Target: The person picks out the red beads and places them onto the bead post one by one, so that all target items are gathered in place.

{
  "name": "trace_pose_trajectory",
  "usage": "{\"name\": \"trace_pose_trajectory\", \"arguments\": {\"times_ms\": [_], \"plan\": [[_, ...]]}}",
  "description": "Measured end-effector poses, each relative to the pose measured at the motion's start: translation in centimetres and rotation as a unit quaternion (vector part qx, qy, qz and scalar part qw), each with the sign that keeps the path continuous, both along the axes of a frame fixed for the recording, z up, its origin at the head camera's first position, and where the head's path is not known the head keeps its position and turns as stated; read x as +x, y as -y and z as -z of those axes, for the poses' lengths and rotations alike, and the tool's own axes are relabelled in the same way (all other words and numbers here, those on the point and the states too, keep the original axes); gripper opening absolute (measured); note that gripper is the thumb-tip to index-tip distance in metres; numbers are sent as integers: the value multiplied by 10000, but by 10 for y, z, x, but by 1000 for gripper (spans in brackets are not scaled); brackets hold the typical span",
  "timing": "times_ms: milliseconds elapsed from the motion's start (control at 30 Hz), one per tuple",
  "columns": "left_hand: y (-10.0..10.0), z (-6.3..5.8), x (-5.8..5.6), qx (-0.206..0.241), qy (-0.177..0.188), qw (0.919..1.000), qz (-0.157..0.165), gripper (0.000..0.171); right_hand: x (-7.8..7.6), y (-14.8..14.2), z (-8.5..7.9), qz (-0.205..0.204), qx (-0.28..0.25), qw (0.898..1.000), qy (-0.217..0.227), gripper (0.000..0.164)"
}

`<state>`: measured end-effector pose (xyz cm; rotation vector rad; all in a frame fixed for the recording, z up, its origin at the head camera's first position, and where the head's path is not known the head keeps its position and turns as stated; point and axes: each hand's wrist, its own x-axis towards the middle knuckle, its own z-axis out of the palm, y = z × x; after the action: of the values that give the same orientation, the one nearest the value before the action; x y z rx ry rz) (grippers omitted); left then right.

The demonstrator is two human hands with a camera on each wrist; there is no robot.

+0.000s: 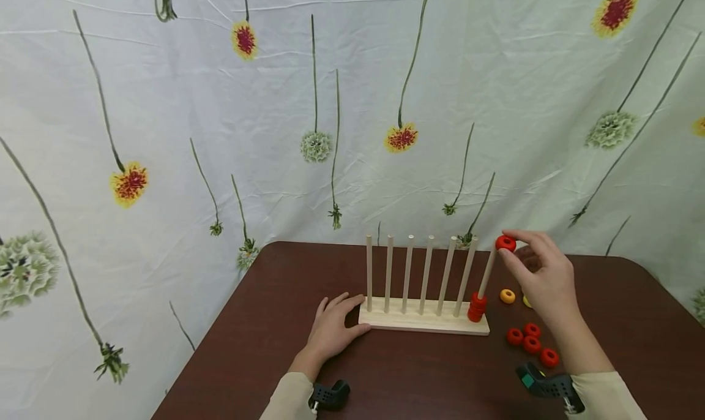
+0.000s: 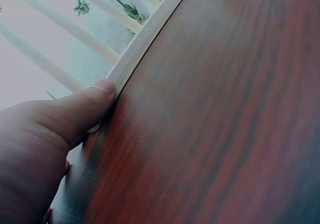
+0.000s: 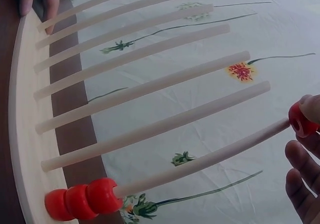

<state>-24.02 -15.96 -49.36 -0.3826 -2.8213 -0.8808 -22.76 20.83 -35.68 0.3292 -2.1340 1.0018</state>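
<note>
A wooden peg rack (image 1: 424, 323) with several upright pegs stands on the table. My left hand (image 1: 332, 327) holds the left end of its base, the thumb (image 2: 95, 99) against the front edge and fingers round the back. Three red beads (image 3: 82, 200) are stacked at the bottom of the rightmost peg (image 3: 210, 159). Between thumb and fingertips, my right hand (image 1: 542, 276) pinches another red bead (image 1: 505, 243) at that peg's top. The bead's hole faces the peg tip in the right wrist view; whether the tip is inside it I cannot tell.
Several loose red beads (image 1: 531, 345) lie on the dark table (image 1: 418, 371), right of the rack. Behind them is an orange-yellow bead (image 1: 507, 296), with a yellow bead (image 1: 527, 301) partly hidden by the right hand. A flowered cloth (image 1: 352, 101) hangs behind the table.
</note>
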Motion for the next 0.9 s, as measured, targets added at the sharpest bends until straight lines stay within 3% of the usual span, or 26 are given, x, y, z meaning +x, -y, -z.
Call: {"name": "trace_pose_trajectory", "arguments": {"times_ms": [567,900], "plan": [[1,0,0,-2,-73,10000,32,62,-13,5,-4,-87,55,9999,-93,33],[1,0,0,11,-1,10000,1,62,-14,5,1,-52,40,9999,146,32]]}}
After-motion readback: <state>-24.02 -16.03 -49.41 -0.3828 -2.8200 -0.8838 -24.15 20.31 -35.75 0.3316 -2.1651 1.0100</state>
